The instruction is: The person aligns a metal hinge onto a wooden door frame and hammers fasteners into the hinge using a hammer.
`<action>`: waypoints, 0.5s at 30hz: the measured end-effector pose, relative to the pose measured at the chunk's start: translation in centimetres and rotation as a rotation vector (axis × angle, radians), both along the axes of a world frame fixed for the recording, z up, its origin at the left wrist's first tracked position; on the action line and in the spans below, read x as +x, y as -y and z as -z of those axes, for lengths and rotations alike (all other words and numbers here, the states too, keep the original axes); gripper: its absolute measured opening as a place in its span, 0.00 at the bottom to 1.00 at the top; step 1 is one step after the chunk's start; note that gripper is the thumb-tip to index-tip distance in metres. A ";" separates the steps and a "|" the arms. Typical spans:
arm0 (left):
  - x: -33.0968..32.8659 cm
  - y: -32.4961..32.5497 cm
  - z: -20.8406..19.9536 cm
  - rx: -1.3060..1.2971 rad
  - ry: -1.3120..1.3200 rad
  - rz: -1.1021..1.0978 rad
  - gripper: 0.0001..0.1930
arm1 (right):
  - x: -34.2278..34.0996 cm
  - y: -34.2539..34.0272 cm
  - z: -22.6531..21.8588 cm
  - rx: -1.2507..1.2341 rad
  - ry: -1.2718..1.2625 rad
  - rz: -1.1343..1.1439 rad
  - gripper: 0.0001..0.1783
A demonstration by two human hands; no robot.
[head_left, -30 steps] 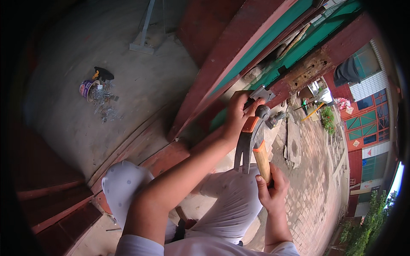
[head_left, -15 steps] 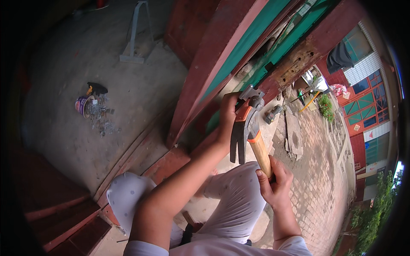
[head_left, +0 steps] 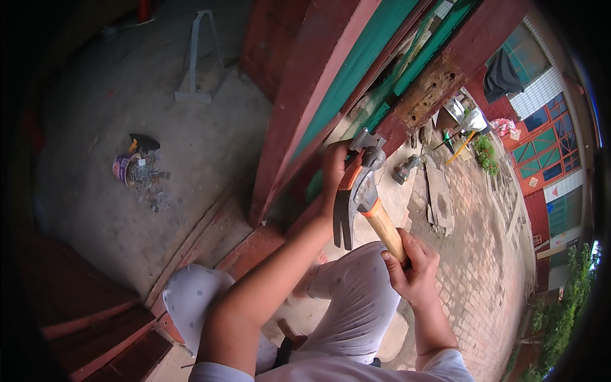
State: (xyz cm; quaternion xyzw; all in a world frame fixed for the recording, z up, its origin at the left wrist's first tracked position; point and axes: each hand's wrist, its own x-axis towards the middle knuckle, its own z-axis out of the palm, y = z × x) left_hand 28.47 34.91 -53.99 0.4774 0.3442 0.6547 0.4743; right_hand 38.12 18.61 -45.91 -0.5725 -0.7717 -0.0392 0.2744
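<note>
My right hand point(head_left: 415, 264) is closed round the wooden handle of a claw hammer point(head_left: 383, 229). The black and orange hammer head is raised close to my left hand point(head_left: 335, 167), its claw pointing down. At the edge of the maroon door frame point(head_left: 474, 38), my left fingers hold a silver metal piece point(head_left: 367, 139) that looks like a hinge. The hammer head hides part of that piece and some of the fingertips. Above it, the frame has a worn bare-wood patch point(head_left: 431, 97) with several holes.
On the concrete floor at left, a tipped tub point(head_left: 121, 168) has spilled metal hardware point(head_left: 153, 177) beside a black and yellow tool point(head_left: 145, 142). Further back stands a grey metal stand point(head_left: 194, 97). A power drill point(head_left: 406, 169) and broken boards point(head_left: 439, 197) lie right of the doorway, by brick paving point(head_left: 471, 254).
The hammer head has shifted slightly left and down, staying by the metal piece. Both hands keep their holds. The whole view has tilted a little.
</note>
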 end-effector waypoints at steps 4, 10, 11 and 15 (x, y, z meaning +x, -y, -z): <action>-1.3 0.8 -0.4 0.071 0.040 -0.025 0.12 | -0.3 -0.1 -0.6 -0.034 0.066 -0.009 0.19; -0.8 0.6 -1.0 0.074 0.064 -0.040 0.12 | 0.5 0.0 -1.0 -0.004 0.111 -0.091 0.19; -0.6 0.4 -0.6 0.146 0.075 -0.067 0.12 | 0.5 0.0 -1.0 -0.016 0.140 -0.078 0.20; 0.1 -0.3 0.2 0.265 0.175 -0.102 0.12 | 1.5 -1.0 0.1 -0.007 0.022 0.108 0.22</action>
